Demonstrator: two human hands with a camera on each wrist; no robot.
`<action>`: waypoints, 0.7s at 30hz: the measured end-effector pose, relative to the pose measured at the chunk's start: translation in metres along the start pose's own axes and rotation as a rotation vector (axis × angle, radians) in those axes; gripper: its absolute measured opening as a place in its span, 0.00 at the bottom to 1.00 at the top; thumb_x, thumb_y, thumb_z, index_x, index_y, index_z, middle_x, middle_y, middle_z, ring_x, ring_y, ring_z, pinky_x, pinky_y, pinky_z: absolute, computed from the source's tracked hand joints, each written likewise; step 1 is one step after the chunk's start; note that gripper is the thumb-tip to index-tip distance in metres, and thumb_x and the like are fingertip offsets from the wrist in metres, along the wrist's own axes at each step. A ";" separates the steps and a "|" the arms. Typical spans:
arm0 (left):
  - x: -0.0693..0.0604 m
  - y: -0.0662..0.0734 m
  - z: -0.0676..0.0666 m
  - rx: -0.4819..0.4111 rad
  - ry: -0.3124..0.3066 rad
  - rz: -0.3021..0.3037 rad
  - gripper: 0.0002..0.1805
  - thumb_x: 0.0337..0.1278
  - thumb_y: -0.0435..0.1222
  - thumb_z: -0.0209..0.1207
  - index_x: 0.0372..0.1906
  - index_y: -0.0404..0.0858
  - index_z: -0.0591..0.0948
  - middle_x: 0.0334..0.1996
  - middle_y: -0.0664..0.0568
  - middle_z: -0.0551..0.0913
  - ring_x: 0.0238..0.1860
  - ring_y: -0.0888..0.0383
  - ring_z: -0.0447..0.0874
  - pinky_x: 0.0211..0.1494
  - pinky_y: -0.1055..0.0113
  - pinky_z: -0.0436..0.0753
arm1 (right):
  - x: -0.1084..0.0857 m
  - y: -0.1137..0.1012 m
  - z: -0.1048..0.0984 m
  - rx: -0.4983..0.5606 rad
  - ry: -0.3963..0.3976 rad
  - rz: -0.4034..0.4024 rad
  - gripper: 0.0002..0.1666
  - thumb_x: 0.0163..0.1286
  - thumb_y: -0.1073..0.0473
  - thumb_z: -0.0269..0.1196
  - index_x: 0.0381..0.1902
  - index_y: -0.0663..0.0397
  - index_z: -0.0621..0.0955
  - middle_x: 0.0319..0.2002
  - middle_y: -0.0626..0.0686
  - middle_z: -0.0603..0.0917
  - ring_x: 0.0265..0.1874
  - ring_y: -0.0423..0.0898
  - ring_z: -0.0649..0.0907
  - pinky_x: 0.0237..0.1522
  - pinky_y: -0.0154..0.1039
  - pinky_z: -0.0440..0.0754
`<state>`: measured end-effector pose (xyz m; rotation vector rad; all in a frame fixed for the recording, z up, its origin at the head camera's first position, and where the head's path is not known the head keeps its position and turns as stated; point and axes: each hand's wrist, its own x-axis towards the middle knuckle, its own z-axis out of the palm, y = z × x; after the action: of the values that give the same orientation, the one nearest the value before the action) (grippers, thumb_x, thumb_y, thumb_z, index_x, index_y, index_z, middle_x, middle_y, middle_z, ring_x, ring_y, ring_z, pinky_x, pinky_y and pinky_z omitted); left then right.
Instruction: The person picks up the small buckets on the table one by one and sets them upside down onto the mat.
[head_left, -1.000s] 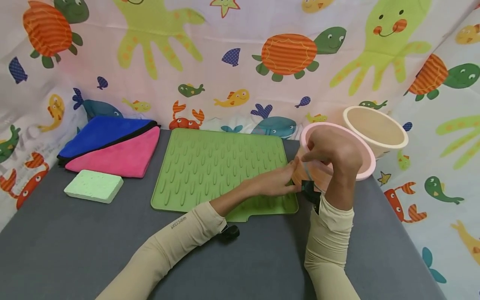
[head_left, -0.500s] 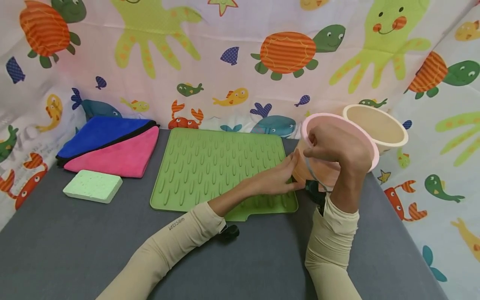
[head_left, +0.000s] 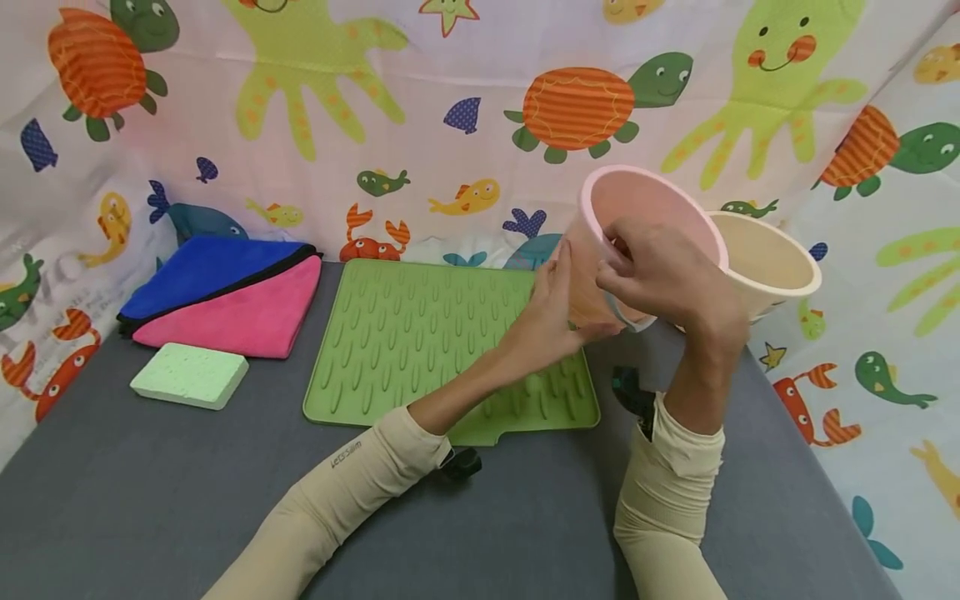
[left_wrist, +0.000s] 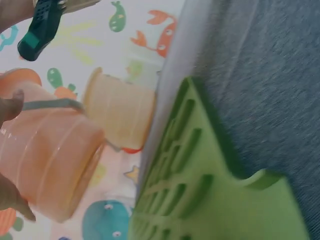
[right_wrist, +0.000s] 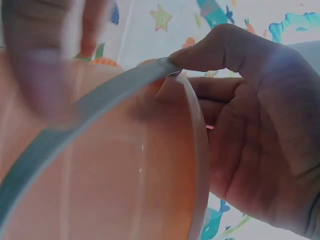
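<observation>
A pink bucket (head_left: 592, 287) with a grey handle (head_left: 618, 312) is tilted in the air above the right end of a green ribbed mat (head_left: 427, 342). My left hand (head_left: 547, 321) holds its lower side, thumb on the near side and fingers on the far side, as the left wrist view also shows. My right hand (head_left: 675, 275) grips the rim, with fingers reaching inside the bucket. In the right wrist view its thumb (right_wrist: 215, 52) presses at the handle's end. Blurred fingers of the left hand (right_wrist: 42, 75) lie across that view's upper left. The bucket's bottom inside is hidden.
Behind the pink bucket stands a cream bucket (head_left: 772, 258) at the table's right edge. Folded blue and pink cloths (head_left: 232, 296) lie back left, a pale green sponge (head_left: 190, 375) in front of them. A patterned curtain (head_left: 465, 75) surrounds the grey table (head_left: 540, 517).
The pink bucket has risen off the table and shifted slightly left, with both hands moving along with it. More of the cream bucket's front is now covered. The cloths and sponge stay put.
</observation>
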<state>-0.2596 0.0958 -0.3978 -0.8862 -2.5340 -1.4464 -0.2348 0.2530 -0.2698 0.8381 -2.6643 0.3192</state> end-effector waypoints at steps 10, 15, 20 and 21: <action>0.011 0.004 -0.039 0.100 0.135 0.211 0.72 0.48 0.55 0.78 0.85 0.37 0.41 0.80 0.45 0.61 0.69 0.53 0.70 0.77 0.56 0.63 | 0.011 -0.022 0.007 0.082 0.097 -0.169 0.17 0.62 0.73 0.57 0.49 0.65 0.82 0.30 0.53 0.76 0.27 0.43 0.70 0.31 0.35 0.69; 0.007 0.011 -0.054 0.124 0.133 0.228 0.69 0.50 0.51 0.77 0.83 0.30 0.43 0.85 0.38 0.47 0.83 0.45 0.52 0.86 0.53 0.57 | 0.020 -0.033 0.013 0.059 0.221 -0.275 0.18 0.64 0.72 0.56 0.51 0.67 0.83 0.36 0.59 0.82 0.29 0.48 0.74 0.37 0.40 0.75; -0.001 0.019 -0.069 0.073 0.316 0.211 0.70 0.45 0.49 0.79 0.85 0.34 0.46 0.84 0.41 0.52 0.81 0.47 0.57 0.76 0.57 0.77 | 0.021 -0.045 0.013 0.042 0.302 -0.321 0.17 0.70 0.68 0.62 0.55 0.67 0.82 0.37 0.61 0.85 0.33 0.53 0.77 0.45 0.46 0.78; -0.003 0.020 -0.072 0.059 0.360 0.208 0.71 0.43 0.48 0.80 0.85 0.35 0.46 0.84 0.41 0.53 0.80 0.47 0.59 0.74 0.55 0.79 | 0.020 -0.048 0.012 0.049 0.324 -0.318 0.17 0.71 0.67 0.63 0.57 0.66 0.82 0.40 0.62 0.86 0.36 0.55 0.79 0.49 0.48 0.78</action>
<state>-0.2608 0.0441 -0.3440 -0.7724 -2.1431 -1.3233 -0.2253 0.2001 -0.2681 1.1034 -2.1939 0.4024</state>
